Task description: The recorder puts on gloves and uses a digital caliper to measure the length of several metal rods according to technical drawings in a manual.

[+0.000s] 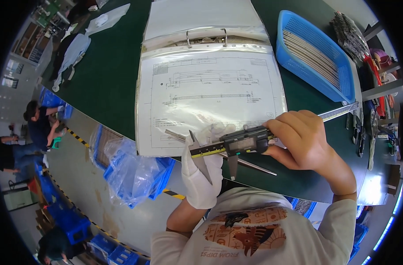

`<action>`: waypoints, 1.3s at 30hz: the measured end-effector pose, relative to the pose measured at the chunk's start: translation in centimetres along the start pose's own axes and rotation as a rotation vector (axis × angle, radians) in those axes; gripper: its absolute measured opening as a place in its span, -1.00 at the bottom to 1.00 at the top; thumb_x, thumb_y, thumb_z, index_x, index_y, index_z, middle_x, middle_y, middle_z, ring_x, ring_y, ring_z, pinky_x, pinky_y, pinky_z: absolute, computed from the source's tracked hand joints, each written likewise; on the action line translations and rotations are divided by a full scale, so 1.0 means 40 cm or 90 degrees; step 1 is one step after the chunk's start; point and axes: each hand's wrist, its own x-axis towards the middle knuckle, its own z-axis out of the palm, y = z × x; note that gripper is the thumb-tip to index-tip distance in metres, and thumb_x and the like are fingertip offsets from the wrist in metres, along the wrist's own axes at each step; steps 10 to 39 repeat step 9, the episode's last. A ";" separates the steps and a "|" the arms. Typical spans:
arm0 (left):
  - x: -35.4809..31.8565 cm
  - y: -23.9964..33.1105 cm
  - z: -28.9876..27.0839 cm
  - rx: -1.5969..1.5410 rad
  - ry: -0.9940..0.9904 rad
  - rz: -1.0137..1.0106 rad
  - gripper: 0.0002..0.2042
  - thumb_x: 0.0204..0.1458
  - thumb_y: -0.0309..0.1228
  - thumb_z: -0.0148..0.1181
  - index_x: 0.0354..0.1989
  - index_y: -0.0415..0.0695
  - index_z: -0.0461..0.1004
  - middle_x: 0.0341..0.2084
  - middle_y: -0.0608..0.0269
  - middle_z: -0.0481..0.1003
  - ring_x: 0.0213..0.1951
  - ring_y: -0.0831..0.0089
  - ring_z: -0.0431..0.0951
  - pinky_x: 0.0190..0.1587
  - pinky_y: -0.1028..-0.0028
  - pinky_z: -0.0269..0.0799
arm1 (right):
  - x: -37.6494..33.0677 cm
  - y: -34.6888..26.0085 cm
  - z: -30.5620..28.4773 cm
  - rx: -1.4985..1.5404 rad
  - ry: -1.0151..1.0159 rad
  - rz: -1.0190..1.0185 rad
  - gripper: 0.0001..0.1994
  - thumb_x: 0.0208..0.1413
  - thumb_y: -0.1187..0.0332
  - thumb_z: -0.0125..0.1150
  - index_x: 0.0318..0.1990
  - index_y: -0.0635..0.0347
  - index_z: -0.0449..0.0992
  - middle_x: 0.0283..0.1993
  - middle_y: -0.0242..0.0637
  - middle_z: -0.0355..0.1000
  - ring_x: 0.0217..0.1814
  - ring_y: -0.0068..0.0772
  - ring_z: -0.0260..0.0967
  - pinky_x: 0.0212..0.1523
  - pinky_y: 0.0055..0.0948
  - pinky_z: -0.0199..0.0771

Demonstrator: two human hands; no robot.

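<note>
My right hand [298, 137], bare, is closed round a digital caliper [245, 142]. The caliper's beam runs out to the right past my wrist, and its jaws stand apart. In a white glove, my left hand [201, 181] grips a thin metal rod [256, 167] by the caliper's jaw end. The rod passes behind the caliper, slanting down to the right, so its middle is hidden. Whether a jaw touches the rod I cannot tell. Beneath both hands lies an open ring binder with a technical drawing [210, 88] in a clear sleeve.
A blue plastic basket [307, 80] with several metal rods [312, 57] stands at the right on the green table [106, 88]. Hand tools [360, 130] lie at the right edge. Left of the table, plastic film [135, 176] covers blue crates. Other people [40, 126] are far left.
</note>
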 end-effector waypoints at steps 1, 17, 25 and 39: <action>-0.003 0.003 -0.003 -0.001 0.000 0.000 -0.58 0.26 -0.24 -0.37 0.06 -0.35 0.20 -0.10 -0.02 0.38 -0.03 0.31 0.40 0.03 0.40 0.32 | 0.000 0.002 0.008 0.006 0.023 0.001 -0.66 -0.20 0.17 0.28 -0.35 0.24 0.42 -0.54 -0.30 0.27 -0.61 -0.34 0.29 -0.62 -0.43 0.23; -0.003 -0.027 0.024 -0.602 -0.043 0.028 -0.56 0.20 -0.20 -0.12 0.14 -0.24 0.16 -0.03 0.14 0.36 -0.04 0.35 0.39 0.06 0.43 0.29 | -0.002 -0.011 0.029 0.013 0.063 0.081 -0.57 -0.31 -0.01 0.36 -0.48 0.17 0.41 -0.65 -0.32 0.21 -0.70 -0.33 0.21 -0.69 -0.42 0.16; -0.003 -0.027 0.024 -0.602 -0.043 0.028 -0.56 0.20 -0.20 -0.12 0.14 -0.24 0.16 -0.03 0.14 0.36 -0.04 0.35 0.39 0.06 0.43 0.29 | -0.002 -0.011 0.029 0.013 0.063 0.081 -0.57 -0.31 -0.01 0.36 -0.48 0.17 0.41 -0.65 -0.32 0.21 -0.70 -0.33 0.21 -0.69 -0.42 0.16; -0.003 -0.027 0.024 -0.602 -0.043 0.028 -0.56 0.20 -0.20 -0.12 0.14 -0.24 0.16 -0.03 0.14 0.36 -0.04 0.35 0.39 0.06 0.43 0.29 | -0.002 -0.011 0.029 0.013 0.063 0.081 -0.57 -0.31 -0.01 0.36 -0.48 0.17 0.41 -0.65 -0.32 0.21 -0.70 -0.33 0.21 -0.69 -0.42 0.16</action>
